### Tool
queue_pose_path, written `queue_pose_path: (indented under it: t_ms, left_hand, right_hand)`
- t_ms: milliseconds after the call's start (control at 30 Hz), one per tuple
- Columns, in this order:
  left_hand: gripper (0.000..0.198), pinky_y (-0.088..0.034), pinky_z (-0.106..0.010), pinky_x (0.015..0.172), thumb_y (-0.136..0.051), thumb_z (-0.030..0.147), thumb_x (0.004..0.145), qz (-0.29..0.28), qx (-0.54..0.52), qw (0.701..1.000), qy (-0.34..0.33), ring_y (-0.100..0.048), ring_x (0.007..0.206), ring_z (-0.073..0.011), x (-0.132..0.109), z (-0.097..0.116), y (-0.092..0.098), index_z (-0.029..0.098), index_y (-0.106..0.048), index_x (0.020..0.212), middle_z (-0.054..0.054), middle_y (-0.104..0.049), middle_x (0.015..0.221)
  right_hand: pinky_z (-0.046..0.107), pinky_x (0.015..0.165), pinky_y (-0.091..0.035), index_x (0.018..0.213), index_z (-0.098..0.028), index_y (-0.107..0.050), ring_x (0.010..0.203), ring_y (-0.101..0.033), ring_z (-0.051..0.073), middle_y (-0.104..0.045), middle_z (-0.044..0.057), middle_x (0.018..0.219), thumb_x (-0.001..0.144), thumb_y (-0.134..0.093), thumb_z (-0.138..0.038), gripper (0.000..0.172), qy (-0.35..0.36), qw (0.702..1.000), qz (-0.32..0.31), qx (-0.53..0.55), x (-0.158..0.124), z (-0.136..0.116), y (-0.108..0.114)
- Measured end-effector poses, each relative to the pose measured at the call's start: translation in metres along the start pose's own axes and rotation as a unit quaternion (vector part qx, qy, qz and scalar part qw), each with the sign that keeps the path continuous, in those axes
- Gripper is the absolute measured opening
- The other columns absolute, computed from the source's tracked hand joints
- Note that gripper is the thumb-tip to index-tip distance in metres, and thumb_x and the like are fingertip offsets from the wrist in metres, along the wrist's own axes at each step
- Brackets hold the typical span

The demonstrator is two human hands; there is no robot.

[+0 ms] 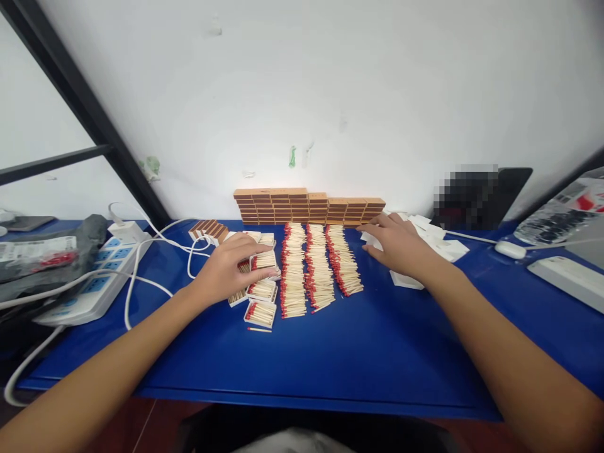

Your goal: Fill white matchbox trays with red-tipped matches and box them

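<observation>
My left hand (236, 267) is at the column of small white matchbox trays, its thumb and fingers around the sides of a tray full of red-headed matches (264, 260). Nearer to me lie two more filled trays, one being the front tray (260, 313), with a single loose match (259, 329) before it. Three rows of matches, among them the middle row (318, 264), lie between my hands. On the right, my right hand (394, 242) has a white empty tray (372, 241) between thumb and fingers, beside a pile of white trays (436, 239).
Stacked brown matchboxes (274, 206) line the wall, with more boxes (207, 230) at left. A power strip (97, 277), white cables and a grey bag (42, 251) take up the left side. A dark tablet-like object (512, 195) and a white charger (510, 250) are at right.
</observation>
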State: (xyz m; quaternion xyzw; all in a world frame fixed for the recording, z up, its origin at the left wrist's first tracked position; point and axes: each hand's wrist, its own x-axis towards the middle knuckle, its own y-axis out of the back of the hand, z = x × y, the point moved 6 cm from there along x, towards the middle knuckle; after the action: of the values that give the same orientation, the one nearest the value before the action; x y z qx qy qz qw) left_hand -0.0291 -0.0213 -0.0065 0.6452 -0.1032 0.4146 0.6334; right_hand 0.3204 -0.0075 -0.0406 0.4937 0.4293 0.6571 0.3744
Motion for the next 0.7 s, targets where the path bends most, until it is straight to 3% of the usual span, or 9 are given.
queue_pose_path:
  t_ms: [167,433,567,700]
  left_hand:
    - [0.037,-0.055,-0.039,0.082,-0.078,0.050,0.093,0.001,-0.010,1.000,-0.006,-0.069,0.088,-0.0225,0.000,0.002,0.000,0.020,-0.076,0.115,-0.007,-0.077,0.090]
    - [0.039,-0.055,-0.037,0.081,-0.079,0.050,0.092,-0.001,0.007,1.000,-0.020,-0.067,0.085,-0.0211,0.003,0.006,0.004,0.019,-0.076,0.116,-0.005,-0.075,0.085]
    - [0.039,-0.055,-0.037,0.082,-0.079,0.048,0.092,0.003,0.010,1.000,-0.024,-0.068,0.087,-0.0216,0.003,0.007,0.004,0.018,-0.076,0.117,-0.006,-0.076,0.088]
    - [0.041,-0.055,-0.037,0.082,-0.079,0.048,0.092,0.003,0.004,1.000,-0.023,-0.069,0.088,-0.0216,0.001,0.007,0.003,0.017,-0.076,0.119,-0.007,-0.077,0.089]
  right_hand:
    - [0.054,0.093,-0.048,0.126,-0.021,-0.077,0.120,-0.053,0.040,-0.066,0.021,0.131,0.101,-0.048,-0.033,0.040,-0.016,0.999,-0.016,-0.045,0.005,0.004,-0.017]
    - [0.056,0.089,-0.047,0.103,-0.023,-0.082,0.116,-0.055,0.043,-0.072,0.019,0.115,0.100,-0.049,-0.035,0.036,-0.057,0.995,-0.049,-0.061,0.003,0.025,-0.022]
    - [0.057,0.090,-0.045,0.107,-0.022,-0.081,0.119,-0.054,0.044,-0.072,0.019,0.115,0.099,-0.052,-0.037,0.034,-0.077,0.994,-0.060,-0.048,0.001,0.037,-0.022]
    - [0.051,0.091,-0.046,0.109,-0.022,-0.080,0.117,-0.056,0.040,-0.073,0.017,0.116,0.098,-0.057,-0.035,0.028,-0.065,0.997,-0.038,-0.009,0.004,0.027,-0.015]
